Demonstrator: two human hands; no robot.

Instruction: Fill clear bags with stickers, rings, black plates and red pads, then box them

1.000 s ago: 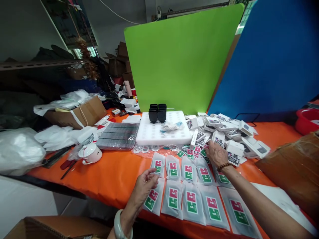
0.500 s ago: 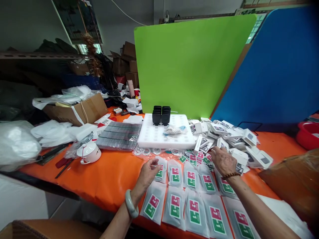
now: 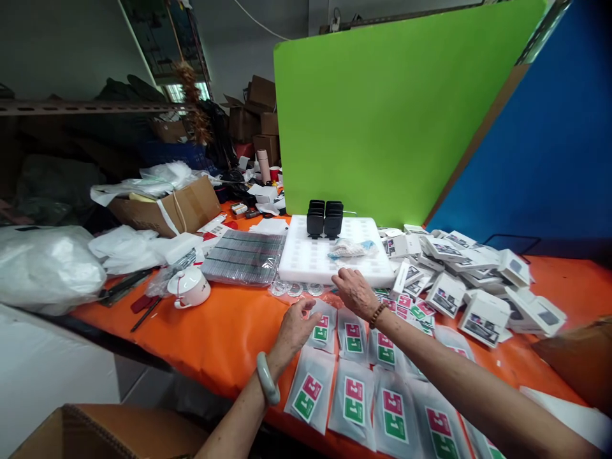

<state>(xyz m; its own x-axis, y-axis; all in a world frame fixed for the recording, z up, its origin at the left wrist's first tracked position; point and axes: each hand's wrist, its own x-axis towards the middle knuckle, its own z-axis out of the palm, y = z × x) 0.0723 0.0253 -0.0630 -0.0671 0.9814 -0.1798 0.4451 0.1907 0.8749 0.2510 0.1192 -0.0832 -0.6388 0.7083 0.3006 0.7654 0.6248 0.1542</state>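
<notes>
Frosted pouches [image 3: 354, 398] with pink and green cards marked 2 and 1 lie in two rows on the orange table. My left hand [image 3: 295, 328], a pale bangle at its wrist, hovers by the left pouch of the back row, fingers apart with nothing in them. Reaching to the front edge of the white foam tray [image 3: 306, 271] is my right hand [image 3: 354, 292], wearing a beaded bracelet. Its fingers are curled, and what they hold, if anything, is hidden. Round clear-and-white pieces [image 3: 295, 289] lie left of it. Loose cards [image 3: 421, 310] are spread beyond my right forearm.
Black stands [image 3: 324, 218] and a small wrapped bundle [image 3: 352, 248] sit on the foam tray. White boxes [image 3: 447, 293] pile up at the right. Leftward are a plastic-wrapped stack [image 3: 243, 256], a white lidded cup [image 3: 190, 287] and a carton [image 3: 167, 207]. A green panel [image 3: 373, 127] stands behind.
My right hand has moved left from the white boxes and loose cards to the foam tray's front edge. My left hand stays near the same pouch. The camera view has shifted.
</notes>
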